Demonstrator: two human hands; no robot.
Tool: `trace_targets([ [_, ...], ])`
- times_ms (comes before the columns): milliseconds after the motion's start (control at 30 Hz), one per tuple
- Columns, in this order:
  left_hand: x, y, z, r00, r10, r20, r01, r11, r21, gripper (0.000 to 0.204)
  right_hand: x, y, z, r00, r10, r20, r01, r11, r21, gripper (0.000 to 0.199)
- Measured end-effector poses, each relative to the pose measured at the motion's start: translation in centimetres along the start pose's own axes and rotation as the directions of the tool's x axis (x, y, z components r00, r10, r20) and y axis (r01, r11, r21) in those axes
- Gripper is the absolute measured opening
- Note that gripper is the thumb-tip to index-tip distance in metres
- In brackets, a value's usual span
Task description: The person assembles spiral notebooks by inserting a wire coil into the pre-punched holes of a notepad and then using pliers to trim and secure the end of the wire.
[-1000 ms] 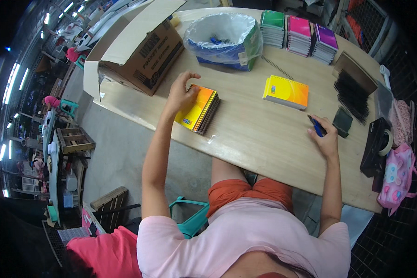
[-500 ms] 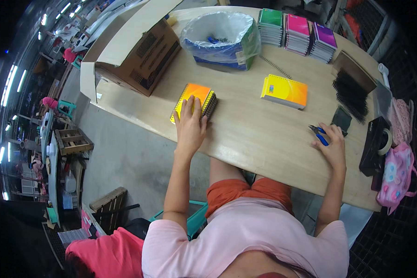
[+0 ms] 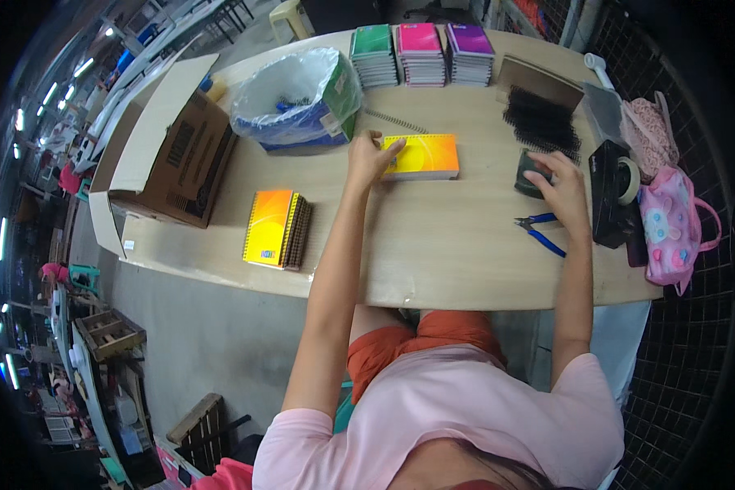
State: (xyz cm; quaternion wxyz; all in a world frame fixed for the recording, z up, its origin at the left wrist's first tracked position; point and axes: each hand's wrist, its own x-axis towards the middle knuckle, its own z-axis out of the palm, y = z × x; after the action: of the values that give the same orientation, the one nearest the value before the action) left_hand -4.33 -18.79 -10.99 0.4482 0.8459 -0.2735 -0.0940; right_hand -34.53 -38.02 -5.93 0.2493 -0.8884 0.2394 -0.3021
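My left hand (image 3: 369, 159) is at the left end of a low stack of yellow-orange notebooks (image 3: 433, 155). Its thumb lies on the cover and its fingers curl round the end, closed on the stack. My right hand (image 3: 562, 192) hovers over or touches the right side of a small dark green pad (image 3: 526, 175), thumb and fingers apart. Blue-handled pliers (image 3: 541, 233) lie loose on the table just below that hand. Further left, a taller stack of yellow-orange spiral notebooks (image 3: 273, 229) rests untouched, with dark spiral bindings along its side.
A plastic-lined bin (image 3: 298, 98) and an open cardboard box (image 3: 167, 159) occupy the left side. Green (image 3: 373, 53), pink (image 3: 420, 53) and purple (image 3: 469, 53) notebook stacks line the back. Black spiral coils (image 3: 541, 122), a tape dispenser (image 3: 612, 192) and a pink pouch (image 3: 670, 229) sit right.
My left hand has left the left notebook stack and moved right to the other one. My right hand has let go of the pliers and reached the dark green pad. The view has shifted.
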Motion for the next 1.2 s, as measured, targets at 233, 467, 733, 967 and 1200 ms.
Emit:
trace_targets([
  [233, 1.3, -3.3, -1.3, 1.0, -0.026, 0.002, 0.026, 0.998, -0.053, 0.035, 10.6, -2.2, 10.7, 0.988, -0.099, 0.118, 0.079, 0.984, 0.159, 0.031],
  [467, -13.5, -1.4, -3.6, 0.839, 0.393, -0.377, -0.457, 0.885, -0.095, 0.06, 19.1, -5.9, 25.2, 0.899, -0.235, 0.369, 0.268, 0.963, -0.039, 0.033],
  [733, -19.5, -2.3, -2.4, 0.945, 0.241, -0.219, -0.286, 0.937, -0.202, 0.023, 18.8, -7.2, 22.1, 0.846, -0.434, 0.31, 0.431, 0.899, 0.083, 0.02],
  [967, -16.4, -1.3, 0.4, 0.876, 0.362, -0.319, -0.397, 0.917, -0.049, 0.012, 5.6, -6.9, 6.5, 0.915, -0.272, 0.297, 0.172, 0.93, 0.324, 0.017],
  [1200, -15.6, -1.0, 1.6, 0.938, 0.259, -0.23, -0.311, 0.922, -0.232, 0.009, -2.4, -3.5, 6.0, 0.949, -0.246, 0.195, 0.147, 0.896, 0.418, 0.014],
])
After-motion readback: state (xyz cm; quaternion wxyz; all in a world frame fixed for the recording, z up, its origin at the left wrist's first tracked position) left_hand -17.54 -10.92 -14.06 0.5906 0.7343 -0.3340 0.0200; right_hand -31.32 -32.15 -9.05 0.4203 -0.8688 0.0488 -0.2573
